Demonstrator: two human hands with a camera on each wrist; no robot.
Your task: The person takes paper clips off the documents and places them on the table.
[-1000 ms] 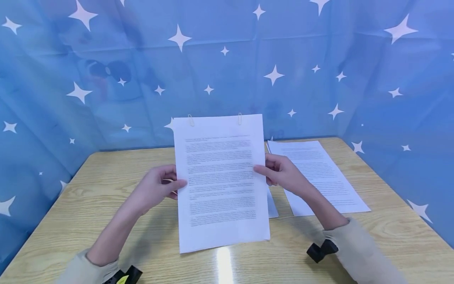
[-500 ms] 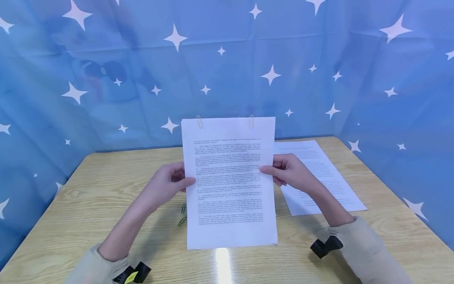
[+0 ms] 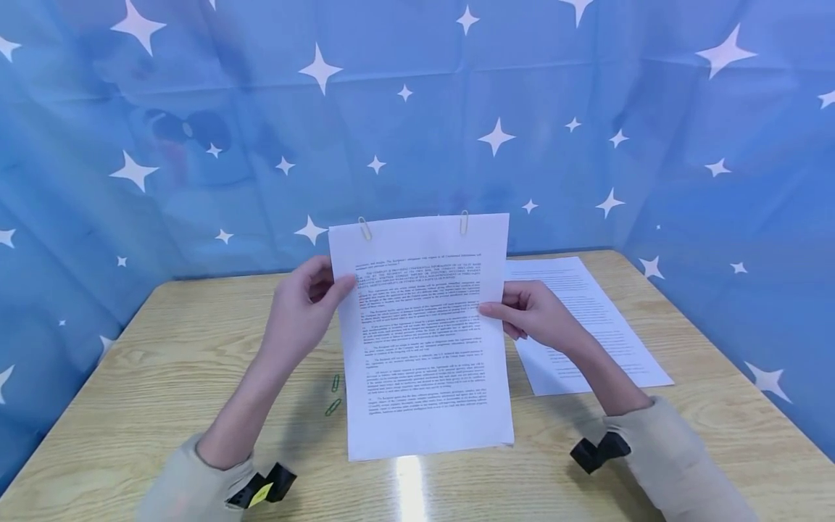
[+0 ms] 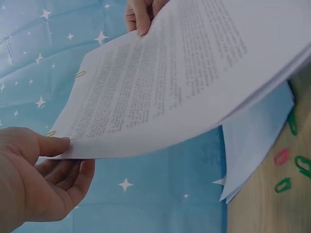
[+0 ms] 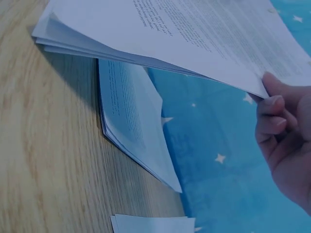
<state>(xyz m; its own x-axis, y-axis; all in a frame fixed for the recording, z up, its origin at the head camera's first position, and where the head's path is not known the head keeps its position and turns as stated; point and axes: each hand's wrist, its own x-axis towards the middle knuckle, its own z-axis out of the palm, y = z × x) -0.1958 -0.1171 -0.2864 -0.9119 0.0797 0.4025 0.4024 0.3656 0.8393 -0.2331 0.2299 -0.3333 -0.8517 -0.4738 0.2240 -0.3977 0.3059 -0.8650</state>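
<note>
A stack of printed sheets (image 3: 424,333) is held up facing me, its lower edge above the tabletop. Two pale yellowish paper clips sit on its top edge, a left paper clip (image 3: 364,229) and a right paper clip (image 3: 464,222). My left hand (image 3: 301,312) pinches the left edge fairly high up, thumb in front; the left wrist view shows its other fingers behind the sheets. With thumb on the printed side, my right hand (image 3: 538,315) pinches the right edge near mid-height. In the right wrist view the lower corner of the stack (image 5: 73,29) shows several layers slightly fanned.
More printed sheets (image 3: 593,326) lie on the wooden table (image 3: 196,348) at the right. Left of the held stack lie green paper clips (image 3: 334,407); a pink paper clip (image 4: 281,157) shows in the left wrist view. A star-patterned blue curtain (image 3: 417,123) closes the back.
The held stack has shifted right in view, and its front page shows different text. My left hand has slid up the left edge. Green paper clips have come into view beside the stack.
</note>
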